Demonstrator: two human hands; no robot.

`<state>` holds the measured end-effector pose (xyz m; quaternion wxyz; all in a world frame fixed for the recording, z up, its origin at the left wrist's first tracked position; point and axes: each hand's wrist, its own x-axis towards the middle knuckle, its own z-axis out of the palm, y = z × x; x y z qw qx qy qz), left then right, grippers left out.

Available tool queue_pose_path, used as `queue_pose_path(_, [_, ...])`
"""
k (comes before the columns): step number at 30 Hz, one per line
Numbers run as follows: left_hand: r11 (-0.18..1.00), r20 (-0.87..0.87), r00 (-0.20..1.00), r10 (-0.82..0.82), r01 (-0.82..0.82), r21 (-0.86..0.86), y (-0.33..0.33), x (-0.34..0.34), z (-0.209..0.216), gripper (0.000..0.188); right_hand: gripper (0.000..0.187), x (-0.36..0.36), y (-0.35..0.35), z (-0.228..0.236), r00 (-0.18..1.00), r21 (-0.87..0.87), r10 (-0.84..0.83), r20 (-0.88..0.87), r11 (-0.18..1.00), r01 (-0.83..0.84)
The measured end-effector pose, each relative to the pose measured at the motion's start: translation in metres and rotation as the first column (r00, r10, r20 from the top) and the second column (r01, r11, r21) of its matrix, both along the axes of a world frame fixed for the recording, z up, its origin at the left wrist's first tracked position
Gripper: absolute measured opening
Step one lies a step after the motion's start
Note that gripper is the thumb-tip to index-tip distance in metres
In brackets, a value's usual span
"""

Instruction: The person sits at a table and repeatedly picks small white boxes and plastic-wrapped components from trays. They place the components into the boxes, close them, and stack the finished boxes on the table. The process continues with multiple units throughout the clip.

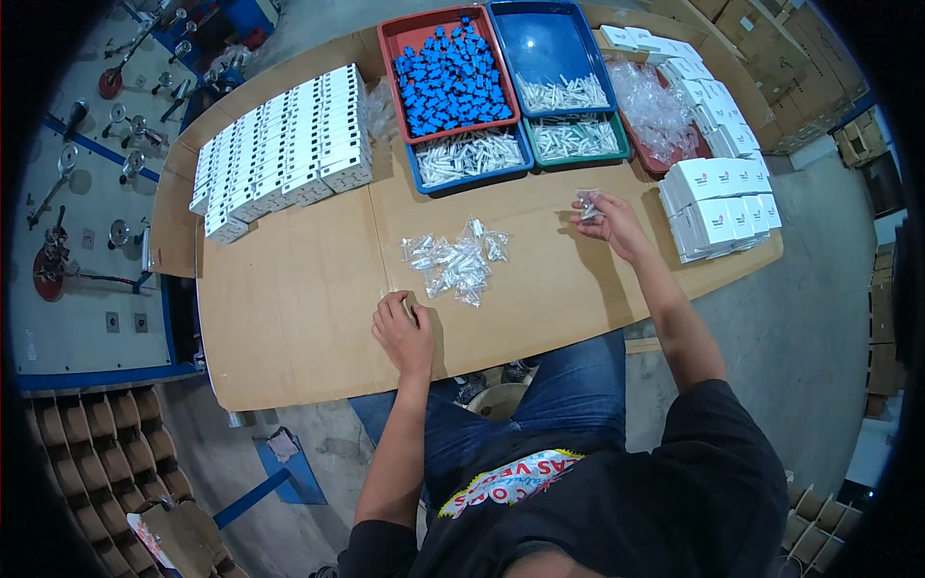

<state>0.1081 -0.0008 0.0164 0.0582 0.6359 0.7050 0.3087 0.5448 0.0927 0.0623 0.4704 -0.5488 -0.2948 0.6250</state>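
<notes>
My right hand (613,227) is raised over the right part of the cardboard-covered table (308,318), its fingers pinching a small clear plastic bag (587,204) with something whitish inside. My left hand (403,334) rests loosely curled near the table's front edge, thumb apart from the fingers, with nothing visible in it. Just beyond it lies a loose heap of small clear bags (457,262) holding white pieces. Past my right hand stand a green tray (588,164) and a blue tray (477,181), both filled with small white tube-like parts.
A red tray (383,39) of blue parts and another blue tray (540,43) stand farther back. White boxes fill rows at left (289,144) and stacks at right (718,207). Crumpled clear bags (655,111) lie in a red tray. Cardboard walls (173,212) edge the table.
</notes>
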Motion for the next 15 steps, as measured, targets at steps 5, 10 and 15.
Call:
queue_pose_path(5, [1.000,-0.003,1.000,-0.001,0.001,0.007,0.000,0.001,0.000,0.030,0.034,0.021,0.023,0.006,0.985,0.096,-0.097,0.143,0.992,0.083])
queue_pose_path(10, [1.000,-0.017,1.000,0.012,-0.013,-0.011,-0.001,0.000,0.001,0.030,0.030,0.029,0.059,0.026,0.969,0.146,-0.146,0.200,0.982,0.118])
queue_pose_path(15, [1.000,-0.023,1.000,0.017,-0.018,-0.020,0.000,-0.001,-0.001,0.031,0.030,0.038,0.081,0.027,0.990,0.185,-0.142,-0.011,0.972,0.142])
